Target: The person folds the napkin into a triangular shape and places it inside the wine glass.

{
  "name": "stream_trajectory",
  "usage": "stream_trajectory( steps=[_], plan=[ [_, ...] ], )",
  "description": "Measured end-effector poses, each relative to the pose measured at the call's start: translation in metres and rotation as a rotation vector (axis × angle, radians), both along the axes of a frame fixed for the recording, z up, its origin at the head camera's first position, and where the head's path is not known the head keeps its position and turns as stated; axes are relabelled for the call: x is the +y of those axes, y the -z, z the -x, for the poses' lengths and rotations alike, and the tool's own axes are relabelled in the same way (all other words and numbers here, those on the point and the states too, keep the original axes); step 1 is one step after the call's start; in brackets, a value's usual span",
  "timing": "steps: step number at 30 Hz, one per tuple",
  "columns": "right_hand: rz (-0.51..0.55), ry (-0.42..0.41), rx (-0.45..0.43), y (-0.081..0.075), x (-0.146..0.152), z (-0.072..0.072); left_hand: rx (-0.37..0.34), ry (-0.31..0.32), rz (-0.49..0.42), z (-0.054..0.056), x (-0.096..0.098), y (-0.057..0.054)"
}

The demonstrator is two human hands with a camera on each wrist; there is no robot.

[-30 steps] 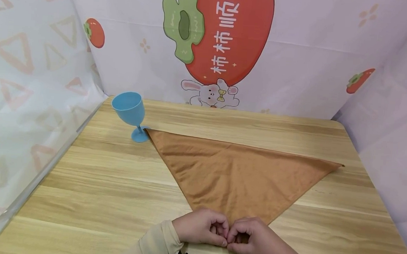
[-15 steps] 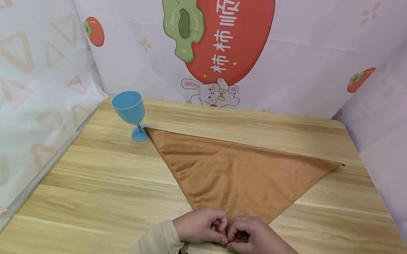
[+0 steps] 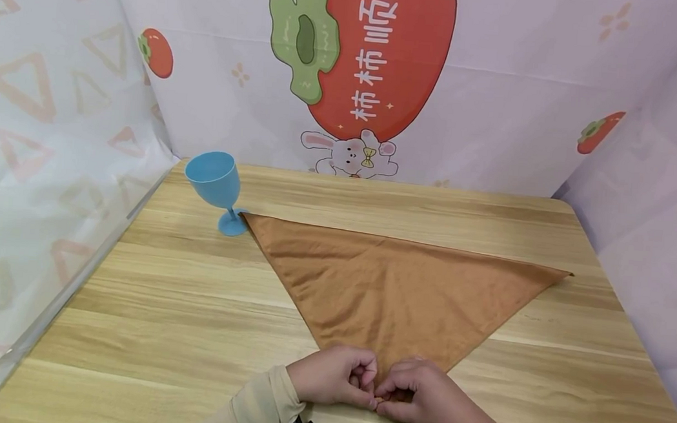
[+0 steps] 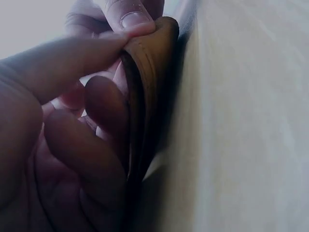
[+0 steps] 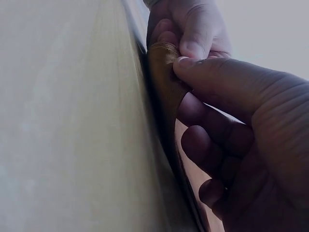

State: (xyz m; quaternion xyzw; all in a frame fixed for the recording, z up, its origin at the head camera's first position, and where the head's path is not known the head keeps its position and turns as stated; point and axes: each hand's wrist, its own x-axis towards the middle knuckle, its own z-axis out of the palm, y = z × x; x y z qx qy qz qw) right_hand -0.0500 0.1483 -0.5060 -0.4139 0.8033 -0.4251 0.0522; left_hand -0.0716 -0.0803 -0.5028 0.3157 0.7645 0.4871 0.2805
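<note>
A brown cloth [image 3: 392, 286] lies folded into a triangle on the table, its long edge at the back and its point towards the person. At that near point my left hand [image 3: 337, 376] pinches the cloth between thumb and curled fingers. Beside it my right hand [image 3: 428, 398] pinches the same tip, the two thumbs almost touching. In the left wrist view the cloth [image 4: 152, 63] shows as layers slightly lifted off the tabletop. Up close in the right wrist view, the cloth's edge [image 5: 164, 72] sits under the thumb.
A blue goblet [image 3: 215, 181] stands upright at the back left, its foot against the cloth's left corner. The wooden table [image 3: 179, 337] is bordered by white printed sheets [image 3: 495, 117] at the back and both sides.
The right hand's fingers have shifted slightly at the cloth's near tip, where a bit of folded cloth now shows between the thumbs. Cloth and goblet otherwise stay put.
</note>
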Motion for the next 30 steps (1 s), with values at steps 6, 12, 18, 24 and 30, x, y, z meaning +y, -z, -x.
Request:
stream_trajectory(
  steps=[6, 12, 18, 24, 30],
  plan=[
    [-0.02, 0.015, 0.042, -0.002, -0.002, 0.0, -0.065, -0.002, -0.037, 0.001, -0.002, 0.0],
    [-0.006, 0.009, 0.058, -0.001, -0.004, 0.0, -0.036, -0.018, -0.016, -0.002, -0.002, -0.003],
    [-0.002, 0.017, 0.063, 0.0, -0.003, -0.001, 0.095, -0.047, 0.071, -0.005, 0.001, -0.007],
    [-0.015, 0.018, 0.032, 0.001, -0.001, -0.001, 0.196, -0.063, 0.143, -0.007, 0.002, -0.008],
    [-0.012, 0.008, 0.026, 0.001, -0.002, 0.0, 0.371, -0.002, 0.165, -0.007, 0.0, -0.01]
  ],
)
